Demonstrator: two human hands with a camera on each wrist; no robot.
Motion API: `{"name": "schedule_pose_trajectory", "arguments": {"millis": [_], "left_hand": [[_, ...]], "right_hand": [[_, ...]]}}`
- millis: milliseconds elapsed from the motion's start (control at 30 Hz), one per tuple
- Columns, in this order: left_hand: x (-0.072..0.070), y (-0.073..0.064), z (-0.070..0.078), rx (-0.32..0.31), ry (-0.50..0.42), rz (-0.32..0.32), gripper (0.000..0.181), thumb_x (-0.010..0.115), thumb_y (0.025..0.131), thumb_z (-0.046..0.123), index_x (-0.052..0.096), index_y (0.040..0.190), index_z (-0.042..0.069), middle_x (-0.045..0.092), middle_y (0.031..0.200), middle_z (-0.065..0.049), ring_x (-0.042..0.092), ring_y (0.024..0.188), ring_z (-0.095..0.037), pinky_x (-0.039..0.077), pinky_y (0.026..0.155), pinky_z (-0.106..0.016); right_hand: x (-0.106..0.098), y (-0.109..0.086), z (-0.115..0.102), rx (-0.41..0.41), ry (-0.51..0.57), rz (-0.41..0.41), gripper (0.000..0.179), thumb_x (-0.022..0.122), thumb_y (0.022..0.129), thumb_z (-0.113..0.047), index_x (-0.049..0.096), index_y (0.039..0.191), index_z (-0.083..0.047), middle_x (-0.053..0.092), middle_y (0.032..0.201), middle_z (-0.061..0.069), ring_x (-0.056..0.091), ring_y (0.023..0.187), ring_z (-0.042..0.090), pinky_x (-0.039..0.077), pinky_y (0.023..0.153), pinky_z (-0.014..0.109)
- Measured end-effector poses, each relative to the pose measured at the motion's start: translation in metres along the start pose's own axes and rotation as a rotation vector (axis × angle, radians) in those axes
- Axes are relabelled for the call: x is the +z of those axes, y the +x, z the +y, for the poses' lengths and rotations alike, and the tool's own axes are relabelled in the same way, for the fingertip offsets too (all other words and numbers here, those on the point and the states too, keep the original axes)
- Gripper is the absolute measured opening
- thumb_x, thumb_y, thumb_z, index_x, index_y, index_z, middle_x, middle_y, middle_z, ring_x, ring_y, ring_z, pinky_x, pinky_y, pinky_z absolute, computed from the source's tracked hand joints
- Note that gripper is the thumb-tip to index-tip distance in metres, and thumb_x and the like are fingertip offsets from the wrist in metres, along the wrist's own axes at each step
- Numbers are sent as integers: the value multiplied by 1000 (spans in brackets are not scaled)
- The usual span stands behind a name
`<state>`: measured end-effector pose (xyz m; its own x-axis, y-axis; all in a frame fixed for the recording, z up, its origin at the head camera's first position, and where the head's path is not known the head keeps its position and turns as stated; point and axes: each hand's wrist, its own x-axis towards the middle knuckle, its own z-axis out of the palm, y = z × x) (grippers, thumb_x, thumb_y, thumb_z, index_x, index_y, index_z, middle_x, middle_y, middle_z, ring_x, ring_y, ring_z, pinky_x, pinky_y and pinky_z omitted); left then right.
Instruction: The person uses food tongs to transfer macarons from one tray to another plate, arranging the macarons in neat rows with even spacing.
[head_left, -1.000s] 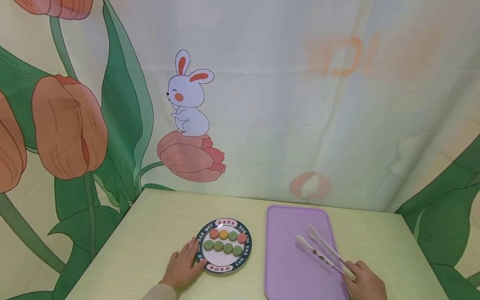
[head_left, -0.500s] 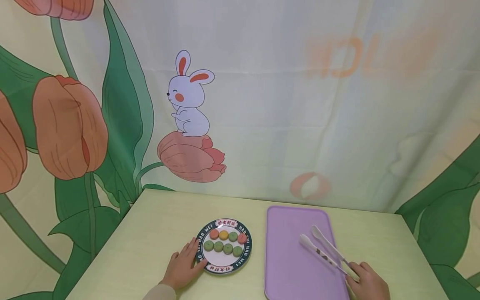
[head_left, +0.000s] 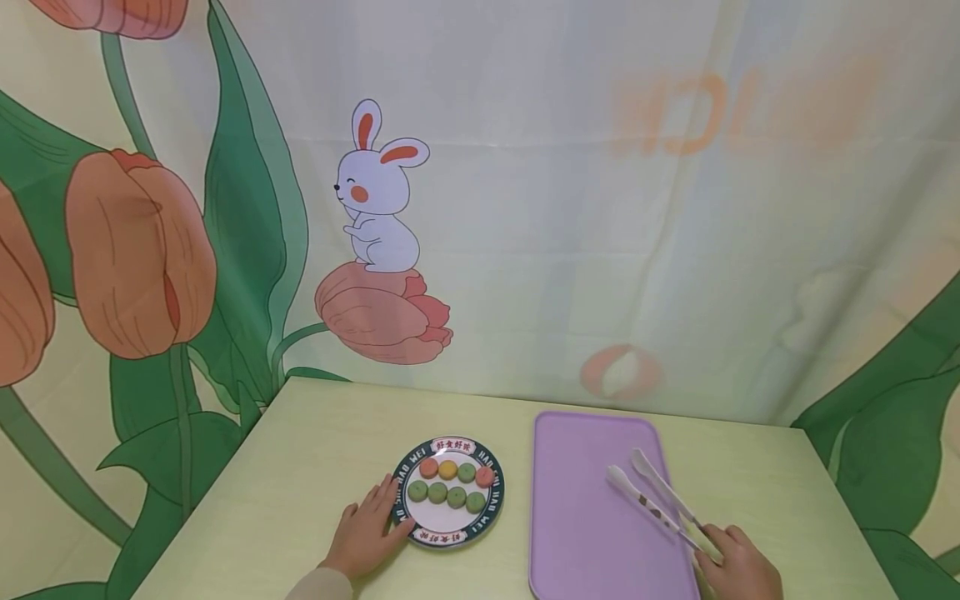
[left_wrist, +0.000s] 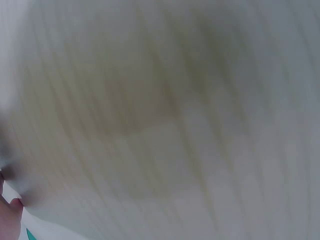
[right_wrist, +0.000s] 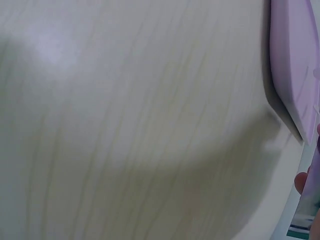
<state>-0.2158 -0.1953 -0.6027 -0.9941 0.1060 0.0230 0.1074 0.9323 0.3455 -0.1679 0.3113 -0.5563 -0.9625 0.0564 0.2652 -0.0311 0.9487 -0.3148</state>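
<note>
My left hand (head_left: 365,531) lies beside a round plate (head_left: 444,520) with a dark lettered rim, its straight fingers and thumb touching the left edge. Two rows of small round pastries (head_left: 437,493) sit on the plate: mostly green, with orange-pink and yellow ones in the back row. At the right, my right hand (head_left: 741,564) grips a pair of tongs (head_left: 643,502) by the handle end. Their white tips stand apart with nothing between them, over a purple tray (head_left: 581,517). In the right wrist view, only bits of fingers (right_wrist: 301,183) show at the right edge.
A pale wood-grain table (head_left: 315,433) carries everything. Its back edge meets a hanging cloth (head_left: 517,275) printed with tulips and a rabbit. Between plate and tray runs a narrow strip of tabletop. The left wrist view is mostly blurred tabletop (left_wrist: 240,190).
The right hand and the tongs have shifted slightly to the right and down over the tray. My left hand and the plate stay where they were.
</note>
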Motion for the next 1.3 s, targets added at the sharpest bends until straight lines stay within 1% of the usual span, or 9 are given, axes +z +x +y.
{"name": "schedule_pose_trajectory", "arguments": {"millis": [100, 267, 333, 400, 567, 633, 867, 1100, 1300], "left_hand": [[0, 0, 0, -2, 0, -3, 75, 40, 83, 61, 30, 139, 11, 25, 146, -6, 29, 130, -30, 24, 99, -58], [-2, 0, 1, -9, 5, -7, 76, 40, 83, 61, 29, 139, 11, 24, 146, -5, 28, 131, -30, 23, 100, -58], [-2, 1, 1, -10, 5, -9, 76, 40, 83, 61, 28, 139, 11, 24, 146, -5, 28, 131, -31, 23, 100, -58], [-2, 1, 1, -12, 5, -10, 76, 40, 83, 61, 28, 139, 11, 24, 146, -6, 28, 131, -31, 22, 100, -58], [-2, 2, 2, -12, 8, -8, 76, 40, 83, 61, 28, 139, 11, 25, 146, -6, 29, 131, -31, 22, 100, -58], [-2, 2, 2, -13, 7, -8, 76, 40, 82, 61, 28, 139, 12, 25, 146, -6, 29, 131, -30, 23, 100, -58], [-3, 2, 2, -11, 5, -7, 76, 40, 83, 60, 28, 139, 12, 24, 146, -5, 28, 131, -30, 23, 100, -58], [-3, 1, 2, -15, 4, -13, 76, 40, 82, 61, 28, 139, 12, 24, 146, -6, 28, 131, -31, 23, 100, -58], [-3, 1, 2, -10, -2, -12, 76, 41, 82, 60, 29, 139, 11, 25, 146, -6, 29, 131, -31, 23, 100, -58]], "right_hand": [[-2, -1, 1, 5, 13, 12, 34, 69, 68, -20, 64, 99, -7, 54, 73, 3, 39, 51, 6, 32, 41, 23], [-7, 0, 5, 58, 33, -95, 38, 66, 73, -22, 61, 106, -5, 55, 80, 7, 45, 56, 10, 36, 44, 26], [-8, 1, 6, 70, 34, -125, 39, 65, 74, -23, 60, 108, -5, 55, 80, 7, 46, 57, 11, 36, 45, 27], [-9, 1, 7, 75, 35, -127, 39, 65, 74, -23, 60, 108, -5, 55, 80, 7, 46, 57, 12, 37, 45, 27], [-9, 1, 8, 76, 34, -92, 40, 66, 72, -22, 60, 107, -3, 56, 79, 8, 47, 56, 11, 37, 44, 26], [-9, 1, 9, 84, 37, -98, 41, 65, 73, -22, 59, 108, -2, 56, 81, 10, 48, 57, 13, 38, 45, 26], [-12, 2, 13, 121, 54, -162, 42, 61, 75, -24, 56, 110, 0, 57, 87, 14, 56, 65, 21, 42, 48, 30], [-10, 1, 16, 122, 46, -138, 41, 62, 75, -23, 57, 109, 0, 57, 85, 13, 57, 65, 22, 43, 48, 31], [-12, 0, 19, 154, 53, -152, 43, 60, 74, -22, 56, 110, 2, 56, 85, 15, 58, 67, 25, 44, 50, 32]]}}
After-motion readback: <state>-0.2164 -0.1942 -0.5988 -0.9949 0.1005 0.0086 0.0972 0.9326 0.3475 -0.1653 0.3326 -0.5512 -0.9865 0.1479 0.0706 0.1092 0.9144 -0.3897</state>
